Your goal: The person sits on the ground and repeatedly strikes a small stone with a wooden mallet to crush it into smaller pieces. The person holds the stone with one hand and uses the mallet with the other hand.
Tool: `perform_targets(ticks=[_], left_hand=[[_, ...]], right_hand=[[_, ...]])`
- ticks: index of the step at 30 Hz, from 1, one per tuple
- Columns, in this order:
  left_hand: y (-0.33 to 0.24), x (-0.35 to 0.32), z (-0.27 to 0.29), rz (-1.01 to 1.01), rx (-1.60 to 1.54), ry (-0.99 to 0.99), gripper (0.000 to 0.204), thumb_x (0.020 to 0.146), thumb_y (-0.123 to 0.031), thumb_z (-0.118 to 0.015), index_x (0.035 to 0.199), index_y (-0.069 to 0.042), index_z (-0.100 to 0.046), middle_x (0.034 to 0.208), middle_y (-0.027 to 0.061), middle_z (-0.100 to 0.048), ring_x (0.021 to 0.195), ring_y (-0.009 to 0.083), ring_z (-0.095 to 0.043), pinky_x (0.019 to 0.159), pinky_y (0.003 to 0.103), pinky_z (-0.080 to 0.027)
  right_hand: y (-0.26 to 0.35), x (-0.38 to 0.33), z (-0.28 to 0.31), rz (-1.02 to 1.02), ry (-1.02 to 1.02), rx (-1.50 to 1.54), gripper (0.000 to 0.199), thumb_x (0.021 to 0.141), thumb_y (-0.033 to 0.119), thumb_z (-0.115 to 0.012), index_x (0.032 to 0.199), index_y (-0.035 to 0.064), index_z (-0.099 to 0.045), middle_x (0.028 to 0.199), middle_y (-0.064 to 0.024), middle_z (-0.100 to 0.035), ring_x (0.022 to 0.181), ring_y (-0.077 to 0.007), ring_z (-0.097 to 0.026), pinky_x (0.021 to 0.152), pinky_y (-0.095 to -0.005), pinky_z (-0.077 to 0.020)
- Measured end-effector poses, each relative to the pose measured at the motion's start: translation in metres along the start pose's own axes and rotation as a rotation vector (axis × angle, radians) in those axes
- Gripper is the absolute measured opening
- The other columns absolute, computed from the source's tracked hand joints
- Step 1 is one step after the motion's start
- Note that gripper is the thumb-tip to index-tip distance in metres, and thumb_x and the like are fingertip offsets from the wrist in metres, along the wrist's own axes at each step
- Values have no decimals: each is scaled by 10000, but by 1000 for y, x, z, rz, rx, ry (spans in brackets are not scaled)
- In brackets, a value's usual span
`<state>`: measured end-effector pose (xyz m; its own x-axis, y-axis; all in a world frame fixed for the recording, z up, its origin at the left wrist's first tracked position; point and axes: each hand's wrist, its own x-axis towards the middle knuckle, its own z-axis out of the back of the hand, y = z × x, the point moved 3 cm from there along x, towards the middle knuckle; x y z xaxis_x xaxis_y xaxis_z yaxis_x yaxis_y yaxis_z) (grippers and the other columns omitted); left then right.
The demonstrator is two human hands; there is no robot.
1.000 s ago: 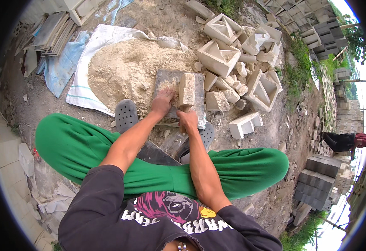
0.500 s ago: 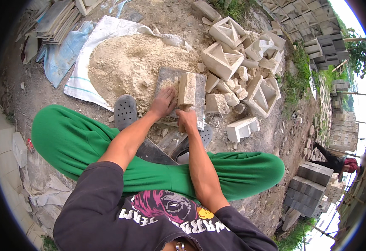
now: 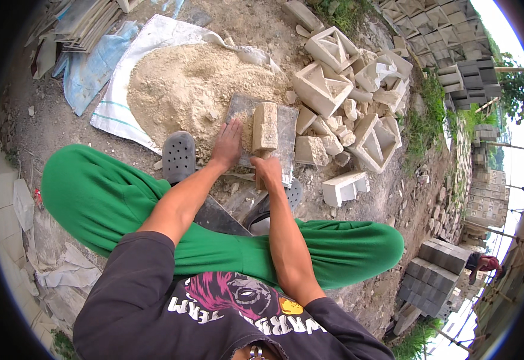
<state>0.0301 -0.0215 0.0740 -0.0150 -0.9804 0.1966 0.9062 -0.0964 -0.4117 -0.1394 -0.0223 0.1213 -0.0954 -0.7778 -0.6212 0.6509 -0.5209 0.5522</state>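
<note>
My right hand (image 3: pixel 267 172) is closed round the handle of a wooden mallet. The mallet's thick, block-shaped head (image 3: pixel 265 127) rests on or just above a flat grey slab (image 3: pixel 286 135); the exact contact is hard to tell. My left hand (image 3: pixel 227 144) lies with fingers stretched out at the slab's left edge, beside the mallet head and touching pale crumbs. Beyond both hands spreads a heap of beige powder and crumbs (image 3: pixel 178 84) on a white woven sack (image 3: pixel 113 111).
Broken hollow blocks (image 3: pixel 322 87) and rubble are piled to the right, with a white block piece (image 3: pixel 346 187) nearer. Blue sheeting (image 3: pixel 85 75) and stacked boards (image 3: pixel 88 27) lie far left. Grey blocks (image 3: pixel 433 276) stand at right, a person (image 3: pixel 484 263) behind them. My grey clogs (image 3: pixel 179 157) flank the slab.
My left hand has slid a little left, off the slab toward the heap. A pale lump now shows on the heap beyond it. The person at far right has moved behind the grey blocks.
</note>
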Motion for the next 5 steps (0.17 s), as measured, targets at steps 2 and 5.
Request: perform_targets(ticks=[2,5], left_hand=[[9,-5,-7,20,-21,-6,521,957,-169,-472,1437,35,-463,1526,204,-437,1457,321,-364,1229,457,-232],[4,-3,-2,-1,-16,46,540,952,-182,-532,1450,13,-459,1551,207,-405,1471,321,-342,1237,449,-224]], right_hand=[[24,-12,14,9,77,7,283,748,238,-712,790,-41,-701,631,-140,-676,539,-226,-688,556,-362,-554],[38,-29,22,85,-42,204,287,745,221,-724,841,-48,-703,650,-122,-694,529,-232,-683,555,-370,-560]])
